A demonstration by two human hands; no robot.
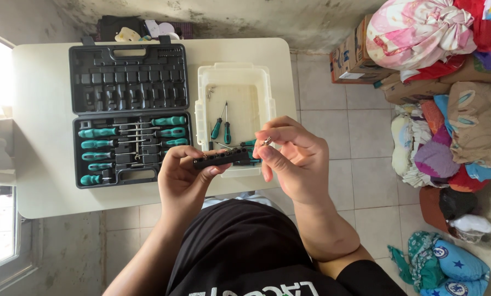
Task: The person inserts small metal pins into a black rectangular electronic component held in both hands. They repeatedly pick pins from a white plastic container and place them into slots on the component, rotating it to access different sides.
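Gripping a black bit holder (221, 158), left hand (184, 176); right hand (293, 159) pinches a bit (267, 141).

a cream table (32, 181) bears an open black toolcase (129, 82) and a white tub (204, 87).

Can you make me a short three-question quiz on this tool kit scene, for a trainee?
1. True or false: the tool case on the table lies shut.
2. Which hand holds the black bit holder? A) left hand B) right hand C) neither
3. Fill in: two small screwdrivers lie inside the white ____.

Key
1. False: the tool case lies open, with green-handled screwdrivers in its lower half.
2. A: the left hand grips the bit holder, while the right hand pinches a small metal bit beside it.
3. tray
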